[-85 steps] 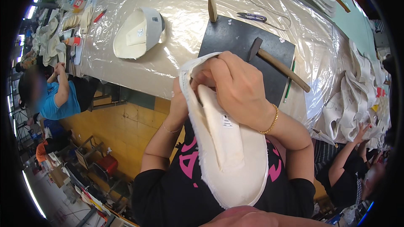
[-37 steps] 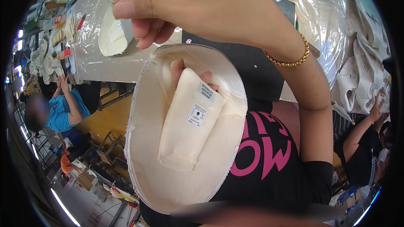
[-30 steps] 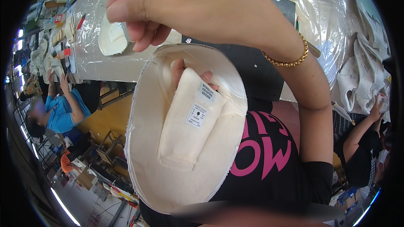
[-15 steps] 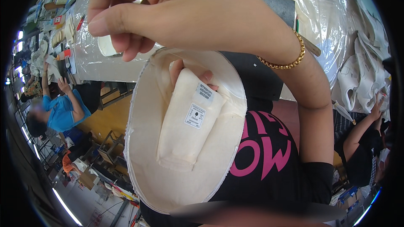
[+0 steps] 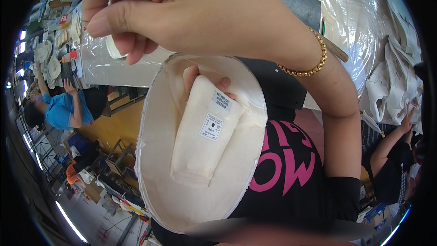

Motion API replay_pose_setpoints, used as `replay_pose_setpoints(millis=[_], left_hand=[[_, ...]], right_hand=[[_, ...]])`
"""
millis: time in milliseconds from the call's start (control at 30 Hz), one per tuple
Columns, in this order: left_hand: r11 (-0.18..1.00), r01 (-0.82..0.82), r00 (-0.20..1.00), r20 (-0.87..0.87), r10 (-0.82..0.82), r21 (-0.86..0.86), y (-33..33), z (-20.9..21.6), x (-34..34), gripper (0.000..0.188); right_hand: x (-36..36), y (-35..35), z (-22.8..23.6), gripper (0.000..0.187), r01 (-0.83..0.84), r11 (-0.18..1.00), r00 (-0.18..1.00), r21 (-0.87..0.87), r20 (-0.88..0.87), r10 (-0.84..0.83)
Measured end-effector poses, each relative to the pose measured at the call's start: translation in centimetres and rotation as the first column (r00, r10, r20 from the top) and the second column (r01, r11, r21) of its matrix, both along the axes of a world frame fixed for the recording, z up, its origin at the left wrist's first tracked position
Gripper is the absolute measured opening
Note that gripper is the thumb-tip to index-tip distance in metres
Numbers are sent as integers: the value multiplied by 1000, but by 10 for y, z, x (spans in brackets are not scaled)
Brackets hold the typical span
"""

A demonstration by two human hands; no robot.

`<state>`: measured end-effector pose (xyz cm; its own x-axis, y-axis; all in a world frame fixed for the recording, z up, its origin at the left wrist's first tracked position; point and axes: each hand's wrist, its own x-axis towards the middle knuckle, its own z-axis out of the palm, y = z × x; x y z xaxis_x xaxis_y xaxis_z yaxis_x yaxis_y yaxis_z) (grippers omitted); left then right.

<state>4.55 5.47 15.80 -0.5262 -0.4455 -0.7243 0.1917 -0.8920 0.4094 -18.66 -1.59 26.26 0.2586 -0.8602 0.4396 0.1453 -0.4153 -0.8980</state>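
Observation:
In front of my chest is a cream fabric shoe upper with a frayed oval edge facing up. Its padded tongue carries a small white label and a printed patch. Fingertips of my left hand poke out at the upper's far end, curled round the tongue; the rest of that hand is hidden behind the fabric. Above the far rim hangs my right hand, wearing a gold chain bracelet. Its thumb and forefinger are pressed together; what they pinch, if anything, is too fine to make out.
A table under clear plastic sheeting lies beyond, with a dark board and a wooden-handled tool. White fabric pieces pile up at right. A person in blue works at left; another person's arm shows at right.
My right hand has shifted slightly left and up. The shoe upper stays almost in place. The person in blue at left has moved their arms and leaned.

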Motion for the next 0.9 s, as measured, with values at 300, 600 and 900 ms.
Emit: replay_pose_setpoints(millis=[300, 600, 900], left_hand=[[995, 49, 842, -540, 8, 90, 0, -17, 14, 70], [972, -229, 653, -734, 187, 44, 14, 8, -16, 83], [980, -171, 830, -521, 198, 100, 16, 25, 0, 78]], right_hand=[[2, 1, -14, 16, 11, 997, 965, -74, 261, 9], [-24, 11, -11, 13, -87, 986, 996, -143, -40, 82], [-47, 44, -17, 17, 25, 992, 999, -125, -38, -30]])
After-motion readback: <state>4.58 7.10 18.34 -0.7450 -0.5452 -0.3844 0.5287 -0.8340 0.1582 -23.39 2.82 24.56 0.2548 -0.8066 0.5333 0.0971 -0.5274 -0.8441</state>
